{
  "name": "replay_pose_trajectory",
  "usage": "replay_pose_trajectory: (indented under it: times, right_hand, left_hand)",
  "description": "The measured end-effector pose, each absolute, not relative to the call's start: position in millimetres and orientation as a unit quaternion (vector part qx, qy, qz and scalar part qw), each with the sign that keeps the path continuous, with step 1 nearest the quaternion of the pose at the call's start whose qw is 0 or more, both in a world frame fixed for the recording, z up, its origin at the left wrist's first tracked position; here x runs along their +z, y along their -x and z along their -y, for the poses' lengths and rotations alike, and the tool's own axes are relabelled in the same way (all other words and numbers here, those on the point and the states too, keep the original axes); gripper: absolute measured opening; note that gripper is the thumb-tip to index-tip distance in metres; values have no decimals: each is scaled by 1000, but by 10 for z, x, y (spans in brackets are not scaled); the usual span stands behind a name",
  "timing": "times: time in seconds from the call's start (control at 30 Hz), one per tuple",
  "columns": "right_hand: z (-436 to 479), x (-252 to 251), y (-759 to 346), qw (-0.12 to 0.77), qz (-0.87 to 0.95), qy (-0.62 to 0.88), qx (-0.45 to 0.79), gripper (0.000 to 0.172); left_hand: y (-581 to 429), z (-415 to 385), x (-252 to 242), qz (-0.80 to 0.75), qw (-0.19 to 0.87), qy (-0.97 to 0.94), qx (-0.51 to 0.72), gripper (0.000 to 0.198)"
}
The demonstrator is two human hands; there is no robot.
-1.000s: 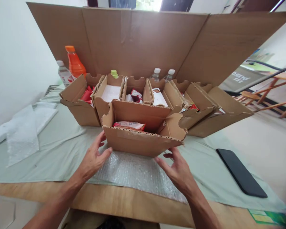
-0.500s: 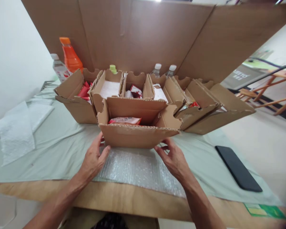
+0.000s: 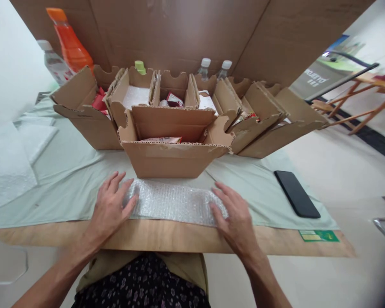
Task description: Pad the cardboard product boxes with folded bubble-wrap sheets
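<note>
A strip of clear bubble wrap (image 3: 173,201) lies flat near the table's front edge. At its left end is my left hand (image 3: 112,203), fingers apart, the thumb by the wrap's edge. My right hand (image 3: 232,214) rests at the other end with spread fingers, overlapping the wrap; neither hand grips it. Just beyond stands a small open cardboard box (image 3: 170,160), apart from both hands. A red and white packet (image 3: 163,140) shows inside this box, mostly hidden by the front wall.
Several open cardboard boxes (image 3: 94,128) line the back before a tall cardboard panel (image 3: 179,34). An orange bottle (image 3: 72,45) and clear bottles (image 3: 204,68) stand behind them. More bubble wrap (image 3: 9,162) lies left; a black phone (image 3: 297,193) and green packet (image 3: 319,235) lie right.
Both hands have left the lower corners of the front box and come down beside the bubble wrap. The view has tilted downward, showing more of the table's front edge.
</note>
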State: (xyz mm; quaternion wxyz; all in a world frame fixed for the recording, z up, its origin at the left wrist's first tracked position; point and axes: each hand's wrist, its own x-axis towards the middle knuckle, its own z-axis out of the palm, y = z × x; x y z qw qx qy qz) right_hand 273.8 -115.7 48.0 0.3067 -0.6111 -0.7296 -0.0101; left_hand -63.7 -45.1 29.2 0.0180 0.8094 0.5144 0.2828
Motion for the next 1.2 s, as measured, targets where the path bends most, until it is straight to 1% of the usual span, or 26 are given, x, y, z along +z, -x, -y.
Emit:
replay_pose_trajectory:
  times: [0.1,0.17,0.2,0.27,0.4,0.47,0.53,0.6,0.67,0.77,0.83,0.93,0.97,1.07,1.13,1.2]
  right_hand:
    - [1143,504,-2355,234,806,541,50,32]
    - [1176,449,-2350,186,831,519,74,31]
    - [1215,411,-2442,177,830,523,70,31]
    - [1330,349,-2762,192,804,562,32,31]
    - [1492,371,-3393,240,716,650,-85,32]
    - [1426,411,-3482,243,707,658,-96,31]
    - [1268,420,-3439,226,715,657,-76,32]
    - [1094,399,-3357,199,723,660,-46,33]
    - [987,387,-3305,188,725,662,-15,31]
    - [1042,456,-3300,233,711,663,34,28]
    - [1198,553,-3262,262,689,669,99,26]
    - [1464,651,-2981,277,669,643,249,21]
    - [1533,648,-2818,282,668,621,299,25]
    - [1639,532,-2226,303,658,554,410,47]
    - [1640,410,-1879,297,653,534,447,53]
    - [1608,311,-1662,283,649,539,457,56]
  left_hand:
    - [550,510,341,-474,13,-846,246,28]
    - [570,502,334,-466,25,-860,205,26]
    - [596,486,324,-464,34,-864,192,25]
    - [659,441,308,-454,54,-869,188,25]
    - [784,335,330,-463,81,-849,242,30]
    - [823,271,347,-513,74,-816,255,38]
    - [824,208,342,-561,79,-787,243,45]
    - [780,167,311,-585,96,-772,230,42]
    - [711,168,277,-593,105,-764,231,32]
    - [667,256,304,-598,119,-755,243,18]
    - [746,346,416,-601,137,-749,244,15]
    - [1017,398,709,-627,152,-720,255,19]
    - [1115,364,818,-641,144,-707,262,23]
    - [1304,72,1072,-660,81,-698,266,37]
    - [1313,-218,1132,-638,39,-725,258,38]
    - [1255,-456,1103,-626,27,-735,261,42]
